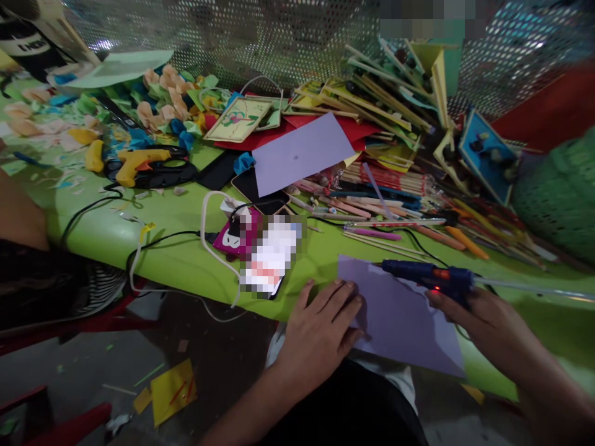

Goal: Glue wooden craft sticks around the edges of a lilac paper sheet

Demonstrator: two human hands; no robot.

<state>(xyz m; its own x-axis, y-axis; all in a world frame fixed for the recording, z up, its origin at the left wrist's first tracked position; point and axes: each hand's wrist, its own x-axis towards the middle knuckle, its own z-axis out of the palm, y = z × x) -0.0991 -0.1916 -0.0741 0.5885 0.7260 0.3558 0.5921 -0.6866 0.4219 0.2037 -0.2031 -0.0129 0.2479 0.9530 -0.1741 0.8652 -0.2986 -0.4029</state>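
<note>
- The left hand (323,322) lies flat, fingers slightly spread, over the left edge of 1 purple sheet (400,322), which is at the front edge of the green desk (93,235).
- The right hand (486,316) grips 1 blue glue gun (427,277), its nozzle over the top of the sheet and its red light on.
- Just beside the left hand is 1 phone (272,257), screen lit, near a magenta socket block (238,238) with cords.
- Just beyond the sheet, thin sticks, pencils (372,210) and a black cord crowd the space.
- Farther back are a 2nd purple sheet (300,155), a framed flower card (239,118) and 1 blue panel (488,155) beside a green basket (558,192).
- To the left, a yellow glue gun (139,164) lies near heaped paper petals (167,99).
- A yellow sheet (174,393) lies on the floor.
</note>
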